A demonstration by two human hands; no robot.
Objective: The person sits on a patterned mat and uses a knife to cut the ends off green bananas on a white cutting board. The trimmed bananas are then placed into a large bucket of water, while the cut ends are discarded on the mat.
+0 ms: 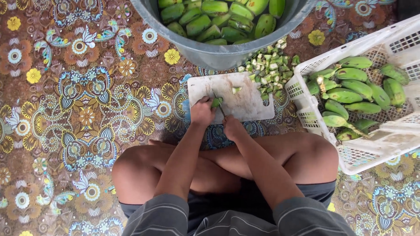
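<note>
You're cross-legged on the patterned floor mat (87, 109), both forearms reaching down to the white cutting board (249, 105) just past your shins. Your left hand (202, 112) is curled shut over a green banana (216, 102), pinning it flat near the board's near-left part — only a stub of it shows past your fingers. Your right hand (232, 127) is closed around the handle of a knife (218, 105), the thin blade angling up and left to meet the fruit right beside your left fingertips.

That banana looks unripe: firm, light, stiff-skinned, and rounded enough to roll, I'd judge, so a grip across its body just behind the cut seems the sound place, with fingers tucked away from the edge. The cut face may be sticky or slick — hard to tell from here.

Both wrists are bent down, elbows in close over your knees, the hands nearly touching. One small cut piece (236, 89) lies on the board further out. Beyond the board's far-right corner sits a heap of trimmed ends (271, 70); above it a grey tub (218, 54) full of peeled-looking green bananas, and to your right a white plastic basket (363, 153) holding whole ones.
</note>
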